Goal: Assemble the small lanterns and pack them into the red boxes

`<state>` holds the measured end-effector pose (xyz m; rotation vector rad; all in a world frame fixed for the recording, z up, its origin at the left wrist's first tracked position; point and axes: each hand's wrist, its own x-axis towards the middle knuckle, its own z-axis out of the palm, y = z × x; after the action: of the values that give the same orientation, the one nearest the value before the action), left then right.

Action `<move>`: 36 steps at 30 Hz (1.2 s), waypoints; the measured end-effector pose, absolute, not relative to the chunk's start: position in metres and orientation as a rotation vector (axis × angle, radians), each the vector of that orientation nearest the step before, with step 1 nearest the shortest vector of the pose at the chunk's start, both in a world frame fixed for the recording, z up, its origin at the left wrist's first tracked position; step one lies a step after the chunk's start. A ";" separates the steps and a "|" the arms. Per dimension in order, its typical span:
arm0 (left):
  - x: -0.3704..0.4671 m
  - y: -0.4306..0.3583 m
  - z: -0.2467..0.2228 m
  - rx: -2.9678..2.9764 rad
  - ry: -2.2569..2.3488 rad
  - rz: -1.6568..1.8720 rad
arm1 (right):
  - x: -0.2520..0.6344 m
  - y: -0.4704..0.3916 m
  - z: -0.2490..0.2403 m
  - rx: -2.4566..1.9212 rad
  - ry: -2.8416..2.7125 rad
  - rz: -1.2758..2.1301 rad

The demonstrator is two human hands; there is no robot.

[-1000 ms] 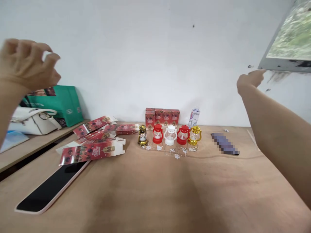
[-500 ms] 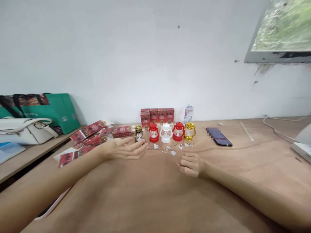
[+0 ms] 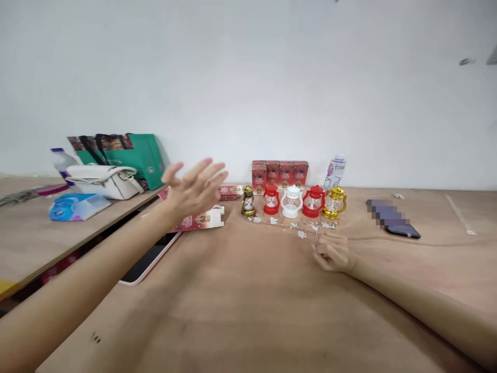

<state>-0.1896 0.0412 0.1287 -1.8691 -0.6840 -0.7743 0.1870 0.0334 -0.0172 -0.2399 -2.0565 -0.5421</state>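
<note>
My left hand (image 3: 196, 191) is raised with its fingers spread, holding nothing, above flattened red printed cartons (image 3: 194, 221). My right hand (image 3: 333, 252) rests on the table as a loose fist, with no object showing in it. In front of it stands a row of miniature lanterns: a bronze one (image 3: 248, 203), a red one (image 3: 271, 200), a white one (image 3: 292, 202), another red one (image 3: 313, 201) and a gold one (image 3: 334, 203). Small white cut-out pieces (image 3: 302, 234) lie before the lanterns, close to my right hand.
Red boxes (image 3: 286, 173) stand against the wall beside a bottle (image 3: 335, 171). At right lie a phone (image 3: 392, 220) and a white strip (image 3: 460, 213). A pink-edged device (image 3: 149, 257) lies under my left forearm. Left: white handbag (image 3: 104, 181), green bag (image 3: 142, 155), blue packet (image 3: 77, 206).
The view has turned left, bringing more of the left table in. My left hand has lifted and turned, fingers spreading wider. My right hand stays curled on the table near the lanterns.
</note>
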 end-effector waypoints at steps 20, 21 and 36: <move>-0.090 0.063 -0.003 -2.589 -1.266 -0.544 | 0.177 0.035 -0.013 -0.273 -2.110 -0.706; -0.089 0.063 -0.006 -2.590 -1.328 -0.564 | 0.177 0.036 -0.014 -0.271 -2.108 -0.703; -0.087 0.040 -0.009 -2.801 -1.198 -0.685 | 0.097 0.074 0.035 -0.498 -2.309 -0.863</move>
<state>-0.0870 0.0397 -0.0091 -2.8011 -1.1976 -0.6849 0.0975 0.0740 0.0347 -0.4982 -2.3091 -0.8632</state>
